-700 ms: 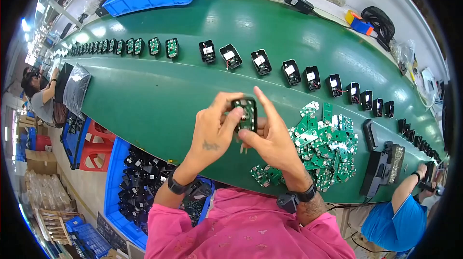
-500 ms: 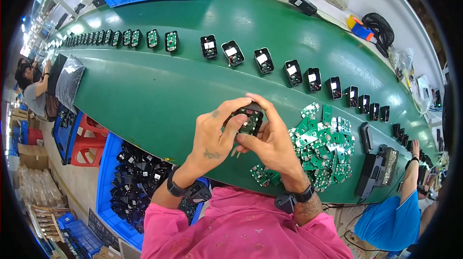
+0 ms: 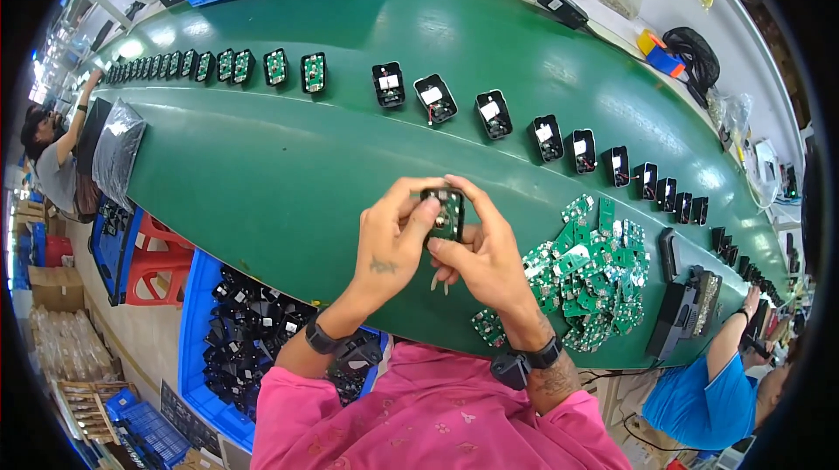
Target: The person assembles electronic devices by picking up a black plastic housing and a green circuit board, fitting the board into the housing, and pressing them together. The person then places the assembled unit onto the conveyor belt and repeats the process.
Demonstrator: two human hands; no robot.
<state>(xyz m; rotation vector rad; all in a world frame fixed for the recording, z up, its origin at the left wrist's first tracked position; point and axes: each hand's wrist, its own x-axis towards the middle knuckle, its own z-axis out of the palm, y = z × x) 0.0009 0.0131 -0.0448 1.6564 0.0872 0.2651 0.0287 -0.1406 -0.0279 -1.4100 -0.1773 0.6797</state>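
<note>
Black plastic, a small open housing (image 3: 447, 212) with a green circuit board seated in it, sits pinched between both hands above the green conveyor belt (image 3: 262, 164). Fingers of the left hand (image 3: 391, 247) curl over its left edge and top, thumb pressed against its near face, so that hand is clamped on the housing. The right hand (image 3: 485, 256) closes on it from the right and below, its forefinger arched over the top and its thumb lying on the board. A pale bit of metal pokes down below the right hand's fingers; what it is cannot be told.

Just right of the right hand lies a heap of loose green circuit boards (image 3: 590, 273). Beyond the fingertips, across the belt, a curved row of open black housings (image 3: 489, 113) runs from far left to far right, some with green boards in them. Below the left wrist, off the belt's near edge, a blue bin (image 3: 197, 330) holds black housing shells. Another person in a blue shirt (image 3: 695, 400) sits at lower right.
</note>
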